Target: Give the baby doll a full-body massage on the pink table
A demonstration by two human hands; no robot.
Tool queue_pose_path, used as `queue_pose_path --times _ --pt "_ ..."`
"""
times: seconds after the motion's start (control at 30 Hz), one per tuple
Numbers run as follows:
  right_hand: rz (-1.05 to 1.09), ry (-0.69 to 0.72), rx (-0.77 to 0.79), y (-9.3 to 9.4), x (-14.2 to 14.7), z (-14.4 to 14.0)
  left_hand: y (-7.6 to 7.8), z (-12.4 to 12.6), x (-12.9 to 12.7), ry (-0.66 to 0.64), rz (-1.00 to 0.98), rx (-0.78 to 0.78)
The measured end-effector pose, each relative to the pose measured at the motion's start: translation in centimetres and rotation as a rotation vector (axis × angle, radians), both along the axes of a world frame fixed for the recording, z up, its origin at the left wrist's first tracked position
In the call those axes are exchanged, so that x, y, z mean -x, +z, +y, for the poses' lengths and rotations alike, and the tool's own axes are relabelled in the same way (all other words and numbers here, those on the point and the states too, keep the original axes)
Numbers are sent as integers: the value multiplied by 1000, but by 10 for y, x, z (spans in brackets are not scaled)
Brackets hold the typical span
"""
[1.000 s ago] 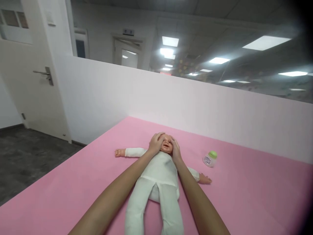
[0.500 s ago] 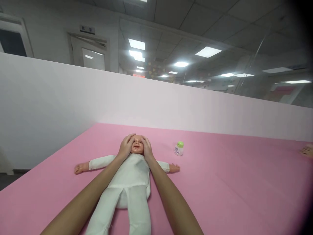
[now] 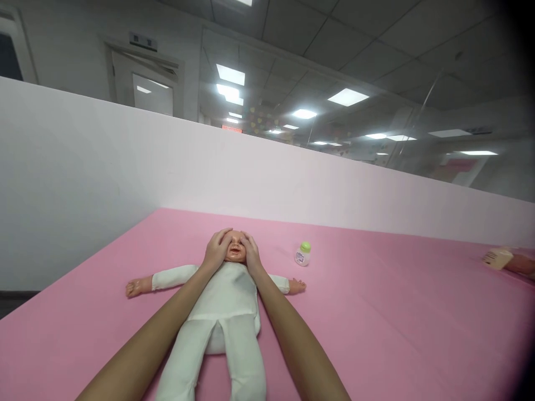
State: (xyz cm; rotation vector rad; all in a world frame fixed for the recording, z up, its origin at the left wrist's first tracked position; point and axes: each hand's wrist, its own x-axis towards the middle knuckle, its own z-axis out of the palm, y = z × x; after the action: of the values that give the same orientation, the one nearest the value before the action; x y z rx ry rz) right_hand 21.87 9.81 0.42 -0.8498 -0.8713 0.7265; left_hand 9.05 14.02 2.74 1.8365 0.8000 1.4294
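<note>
A baby doll (image 3: 225, 292) with a white cloth body lies on its back, its head toward the far side and its arms spread out. My left hand (image 3: 217, 249) cups the left side of its head, fingers together and curving over the temple and forehead. On the other side my right hand (image 3: 251, 252) rests the same way, its fingertips near the doll's eye and brow. Between them show the doll's nose and open mouth. Both forearms pass over or beside the doll's body. Its feet fall outside the view.
A small clear bottle with a green cap (image 3: 303, 254) stands right of the doll on the pink surface (image 3: 355, 334). A cream, slotted object (image 3: 498, 258) with a brownish part lies at the far right. A white partition (image 3: 259, 178) runs along the back and left.
The camera view has turned slightly to the right and tilted, bringing more of the cream object into sight. My hands stay on the doll's head with barely any visible shift.
</note>
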Motion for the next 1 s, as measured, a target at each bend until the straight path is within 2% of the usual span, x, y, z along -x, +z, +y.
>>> queue_pose_path --times 0.43,0.63,1.0 --pt "20 59 22 -11 -7 7 -5 1 -2 5 -13 3" --pt "21 37 10 -16 -6 10 -6 1 -5 9 -36 17" --pt "30 29 48 -11 -2 0 -12 2 -7 27 -34 17"
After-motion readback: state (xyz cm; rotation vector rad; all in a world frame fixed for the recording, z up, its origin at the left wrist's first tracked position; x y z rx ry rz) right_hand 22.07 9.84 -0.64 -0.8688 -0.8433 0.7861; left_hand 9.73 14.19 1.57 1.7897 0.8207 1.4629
